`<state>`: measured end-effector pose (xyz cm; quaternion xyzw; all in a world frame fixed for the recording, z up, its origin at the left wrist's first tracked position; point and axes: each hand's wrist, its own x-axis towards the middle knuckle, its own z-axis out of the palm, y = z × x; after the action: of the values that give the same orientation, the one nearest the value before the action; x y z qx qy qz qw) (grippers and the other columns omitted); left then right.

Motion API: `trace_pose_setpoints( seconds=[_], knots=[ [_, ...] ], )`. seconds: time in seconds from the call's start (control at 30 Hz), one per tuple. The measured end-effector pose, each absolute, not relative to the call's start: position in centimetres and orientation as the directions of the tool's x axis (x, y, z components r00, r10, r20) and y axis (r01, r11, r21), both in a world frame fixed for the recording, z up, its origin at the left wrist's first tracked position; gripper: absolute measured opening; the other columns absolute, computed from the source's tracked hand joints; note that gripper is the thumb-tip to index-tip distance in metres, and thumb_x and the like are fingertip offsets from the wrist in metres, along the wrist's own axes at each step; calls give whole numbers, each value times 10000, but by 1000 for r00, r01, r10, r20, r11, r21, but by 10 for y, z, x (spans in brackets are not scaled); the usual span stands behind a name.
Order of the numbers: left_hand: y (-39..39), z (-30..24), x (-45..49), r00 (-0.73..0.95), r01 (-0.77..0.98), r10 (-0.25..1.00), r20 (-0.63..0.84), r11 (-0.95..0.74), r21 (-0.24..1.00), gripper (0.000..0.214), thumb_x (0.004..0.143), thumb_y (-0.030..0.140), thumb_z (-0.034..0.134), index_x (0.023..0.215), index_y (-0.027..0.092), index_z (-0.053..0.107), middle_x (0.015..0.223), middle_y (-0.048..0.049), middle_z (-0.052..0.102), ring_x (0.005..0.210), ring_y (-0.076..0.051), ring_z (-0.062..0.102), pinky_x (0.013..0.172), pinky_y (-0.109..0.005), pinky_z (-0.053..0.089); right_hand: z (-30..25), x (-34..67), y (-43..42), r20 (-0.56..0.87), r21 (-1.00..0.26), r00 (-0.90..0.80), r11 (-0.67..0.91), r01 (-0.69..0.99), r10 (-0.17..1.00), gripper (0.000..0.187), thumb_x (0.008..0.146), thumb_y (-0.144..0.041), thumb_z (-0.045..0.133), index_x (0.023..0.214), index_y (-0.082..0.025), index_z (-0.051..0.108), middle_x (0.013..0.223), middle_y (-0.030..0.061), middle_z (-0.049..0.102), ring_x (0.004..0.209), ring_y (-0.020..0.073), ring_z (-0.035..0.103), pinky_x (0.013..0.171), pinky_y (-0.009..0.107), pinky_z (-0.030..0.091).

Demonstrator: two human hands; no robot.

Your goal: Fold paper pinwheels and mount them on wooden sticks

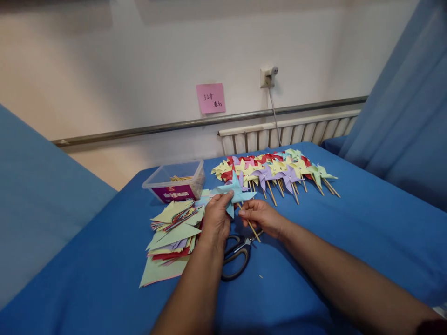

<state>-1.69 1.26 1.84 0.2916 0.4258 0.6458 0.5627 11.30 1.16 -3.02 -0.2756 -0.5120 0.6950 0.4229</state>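
A light-blue paper pinwheel [238,190] is in my left hand [217,215], the thumb pressed on its centre. Below it a thin wooden stick [253,231] slants down to the right. My right hand [262,216] is closed, with thumb and forefinger pinched at the upper part of this stick. Dark-handled scissors [241,260] lie on the blue cloth beneath my hands, their blades partly hidden. Left of my left hand are stacks of coloured paper [172,242], some pieces cut and some folded.
Several finished pinwheels [265,173] lie in rows at the back of the blue-covered table [115,251]. A clear plastic box [176,179] with sticks stands at the back left. Behind are a radiator [296,132], a rail [167,125] and a plugged-in cord [274,107]. Blue curtains [401,107] hang at the sides.
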Motion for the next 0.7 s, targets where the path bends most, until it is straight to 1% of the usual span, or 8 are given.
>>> trace_pose_setpoints(
  seconds=[0.2,0.3,0.47,0.6,0.7],
  knots=[
    [9,25,-15,-117,-568,990,-84,2,823,225,628,287,772,711,137,626,627,4,623,536,-117,555,553,-254,427,-28,113,12,65,-941,-460,-99,-323,885,337,710,-456,745,694,-162,581,549,-20,610,415,53,406,432,217,254],
    [9,27,-15,-86,-584,992,-91,24,811,222,660,311,749,745,142,633,631,-2,625,530,-126,557,523,-256,417,-27,113,13,59,-939,-443,-100,-328,895,342,705,-463,746,695,-163,581,557,-19,615,420,58,410,433,215,259],
    [9,24,-16,-62,-564,996,-64,18,825,214,667,300,757,708,142,618,595,3,597,514,-116,538,531,-253,420,-27,114,12,71,-935,-435,-92,-342,898,321,722,-442,735,698,-163,579,554,-22,613,421,54,406,437,210,262],
    [9,22,-16,-47,-541,999,0,-25,840,216,654,268,779,725,130,630,640,-6,615,559,-119,557,560,-249,431,-27,114,11,84,-932,-431,-82,-352,898,318,717,-439,737,698,-162,582,568,-20,616,432,58,417,443,210,272],
    [9,22,-16,-27,-532,1000,3,-17,847,220,662,281,778,721,128,632,639,-9,614,557,-122,558,555,-252,431,-26,114,11,85,-933,-431,-80,-350,898,322,717,-447,735,698,-165,581,573,-20,614,438,62,425,447,212,281]
  ],
)
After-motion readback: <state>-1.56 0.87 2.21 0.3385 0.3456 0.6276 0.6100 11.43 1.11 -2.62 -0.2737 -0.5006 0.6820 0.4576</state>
